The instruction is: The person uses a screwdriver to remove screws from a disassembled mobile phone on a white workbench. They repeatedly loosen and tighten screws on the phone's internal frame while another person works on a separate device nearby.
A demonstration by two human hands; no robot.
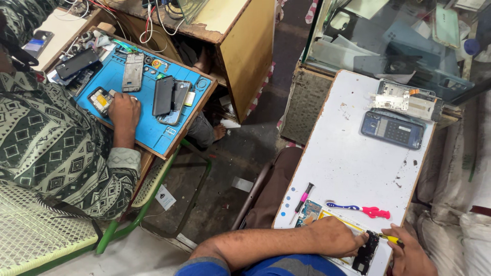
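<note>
A dark phone frame (pixel 366 252) is pressed flat against the white table (pixel 353 153) by the left hand (pixel 335 236), whose fingers are laid over its upper end. A yellow-handled screwdriver (pixel 389 238) is gripped in the closed right hand (pixel 409 253), and its tip is brought to the frame between the two hands. Whether the tip touches the frame cannot be told.

Just above the left hand a toothbrush (pixel 358 208) with a blue stem and pink handle is laid on the table. To the left of that hand a circuit board (pixel 309 211) is seen, with a pink screwdriver (pixel 303 198) just beside it. Well beyond both hands, at the far end of the table, a blue phone (pixel 392 130) with its back open is placed, and a white phone frame (pixel 406 100) lies just past it.

Far to the left of the hands, a co-worker's hand (pixel 124 110) is rested on a blue mat (pixel 148 128) among opened phones.
</note>
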